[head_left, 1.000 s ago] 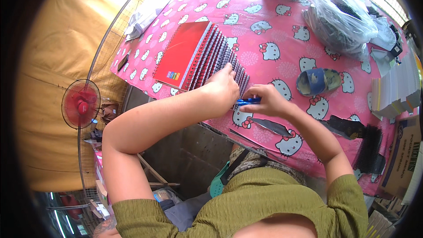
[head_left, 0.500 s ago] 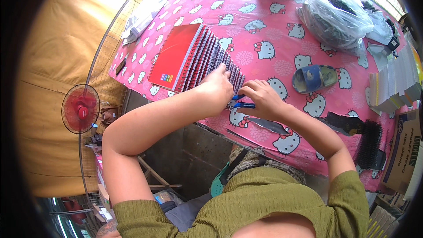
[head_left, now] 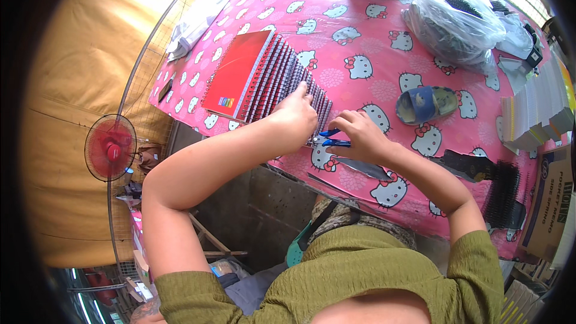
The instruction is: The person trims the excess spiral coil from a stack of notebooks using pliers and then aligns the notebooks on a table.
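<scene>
A slanted stack of spiral notebooks (head_left: 237,75) with a red cover on top lies on the pink table, its wire bindings fanned toward the right. My left hand (head_left: 296,119) rests on the near end of the bindings. One finger stretches along the wires, while the others are curled or hidden. Blue-handled pliers (head_left: 337,143) sit in my right hand (head_left: 365,137), just right of the stack's near corner. Their handles are spread apart, and their tip is close to the lowest bindings. Whether it touches a wire cannot be made out.
A blue slipper (head_left: 426,105) lies right of my right hand. Beyond are a clear plastic bag (head_left: 456,21) of black coils and stacked books (head_left: 537,108). Loose black coils (head_left: 503,195) and a cardboard box (head_left: 547,204) are at the right edge. A red fan (head_left: 111,148) stands left.
My right hand and the pliers have shifted slightly right, away from the bindings. My left hand stays on the stack.
</scene>
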Tool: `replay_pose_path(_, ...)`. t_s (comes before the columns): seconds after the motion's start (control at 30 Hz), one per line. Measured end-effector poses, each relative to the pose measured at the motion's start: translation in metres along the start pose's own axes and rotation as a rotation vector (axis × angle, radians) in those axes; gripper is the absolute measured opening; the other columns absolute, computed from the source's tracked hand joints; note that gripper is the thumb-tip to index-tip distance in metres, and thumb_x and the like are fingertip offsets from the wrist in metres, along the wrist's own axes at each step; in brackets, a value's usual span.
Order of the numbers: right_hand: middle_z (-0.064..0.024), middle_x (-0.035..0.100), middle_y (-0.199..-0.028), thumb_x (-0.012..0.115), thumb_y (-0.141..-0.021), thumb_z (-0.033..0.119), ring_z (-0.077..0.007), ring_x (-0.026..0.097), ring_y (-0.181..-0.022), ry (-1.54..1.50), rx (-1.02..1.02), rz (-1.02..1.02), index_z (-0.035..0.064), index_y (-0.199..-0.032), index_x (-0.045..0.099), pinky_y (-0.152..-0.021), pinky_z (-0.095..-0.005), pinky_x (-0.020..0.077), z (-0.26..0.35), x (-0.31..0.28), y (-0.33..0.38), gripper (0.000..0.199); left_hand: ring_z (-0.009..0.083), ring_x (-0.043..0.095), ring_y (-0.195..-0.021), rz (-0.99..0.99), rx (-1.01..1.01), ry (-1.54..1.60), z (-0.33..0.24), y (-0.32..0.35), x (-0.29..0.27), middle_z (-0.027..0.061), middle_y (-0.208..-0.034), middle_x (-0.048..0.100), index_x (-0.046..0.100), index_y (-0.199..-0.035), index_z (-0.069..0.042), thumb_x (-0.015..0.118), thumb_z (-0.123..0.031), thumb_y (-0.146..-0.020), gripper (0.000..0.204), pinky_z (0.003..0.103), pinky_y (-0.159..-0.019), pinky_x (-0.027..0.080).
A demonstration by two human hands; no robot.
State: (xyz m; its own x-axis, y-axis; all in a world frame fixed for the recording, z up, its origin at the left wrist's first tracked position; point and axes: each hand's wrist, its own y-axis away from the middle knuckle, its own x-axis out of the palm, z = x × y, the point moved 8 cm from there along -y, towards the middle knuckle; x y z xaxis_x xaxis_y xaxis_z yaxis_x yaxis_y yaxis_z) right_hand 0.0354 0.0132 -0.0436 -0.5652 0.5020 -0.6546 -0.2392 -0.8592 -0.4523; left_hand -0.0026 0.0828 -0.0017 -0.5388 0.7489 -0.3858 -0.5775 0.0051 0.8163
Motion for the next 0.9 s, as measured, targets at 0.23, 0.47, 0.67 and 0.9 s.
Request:
replay_pose_path(0.23,-0.0087,0.061,-0.083,0.076,-0.073,0.035,-0.0258,0.060,-0.078,-0.128,-0.025,-0.047,0.0063,-0.095,0.063,-0.070,-0.0379,0.0478,-0.004,0.011,-0.007,0.039,0.0260,0.038,-0.135,-0.011,-0.008,0.033,0.001,0.002,-0.001,0.0058,-0.131,0.057,0.070,-0.106,-0.010,0.062,-0.023,-0.083,0.028,0.050,-0.114,0.018)
replay_pose_path(0.47,-0.0125,0.062,-0.061,0.073,-0.079,0.045,-0.0220,0.061,-0.057,-0.713,0.690,0.456,-0.0011,-0.074,0.066,-0.057,-0.0365,0.0474,-0.046,0.046,0.000,0.047,0.0260,0.027,-0.141,-0.014,-0.006,0.025,-0.008,-0.003,-0.001,0.0036,-0.145,0.043,0.056,-0.129,-0.013,0.060,-0.028,-0.086,0.046,0.053,-0.116,0.009)
replay_pose_path(0.67,-0.0097,0.058,-0.099,0.076,-0.073,0.040,-0.0274,0.058,-0.094,-0.039,0.070,0.042,0.0086,-0.105,0.061,-0.087,-0.0441,0.0415,-0.015,0.012,0.006,0.048,0.0250,0.024,-0.143,0.117,-0.011,-0.019,-0.007,-0.017,0.011,0.0016,-0.148,0.039,0.049,-0.137,-0.014,0.056,-0.031,-0.088,0.052,0.053,-0.116,0.005)
replay_pose_path(0.9,-0.0104,0.061,-0.083,0.075,-0.075,0.037,-0.0249,0.062,-0.078,-0.259,0.176,0.083,0.0068,-0.089,0.065,-0.071,-0.0415,0.0492,-0.022,0.020,-0.004,0.035,0.0255,0.024,-0.143,0.114,-0.024,-0.017,-0.007,-0.016,0.010,0.0023,-0.149,0.038,0.047,-0.139,-0.014,0.057,-0.031,-0.087,0.055,0.053,-0.116,0.005)
